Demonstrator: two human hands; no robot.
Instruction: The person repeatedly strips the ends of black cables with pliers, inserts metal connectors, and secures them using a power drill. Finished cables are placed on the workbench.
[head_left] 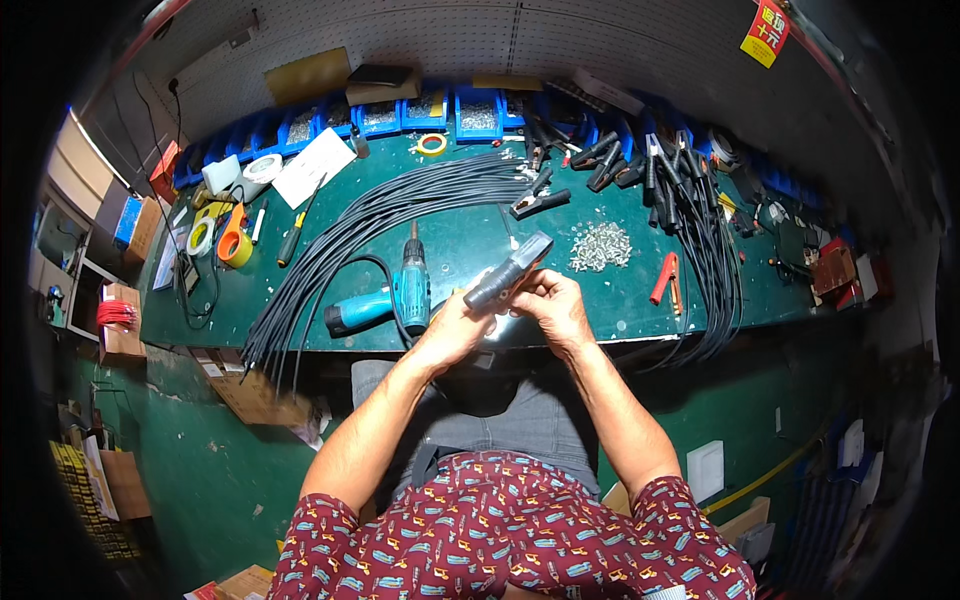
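Note:
Near the bench's front edge, my left hand is closed round a black-handled clamp, which slants up to the right. Against the clamp's right side my right hand has thumb and fingers pinched together; what lies between them is too small to make out. A teal cordless drill lies just left of my left hand, with a black cable looping over it. Beyond my hands, another black clamp rests at the end of a bundle of black cables. Right of them is a pile of small metal pieces.
A red-handled clamp lies right of the pile, beside cables fitted with black clamps. Blue parts bins line the back of the green bench. Tape rolls and a screwdriver are at left.

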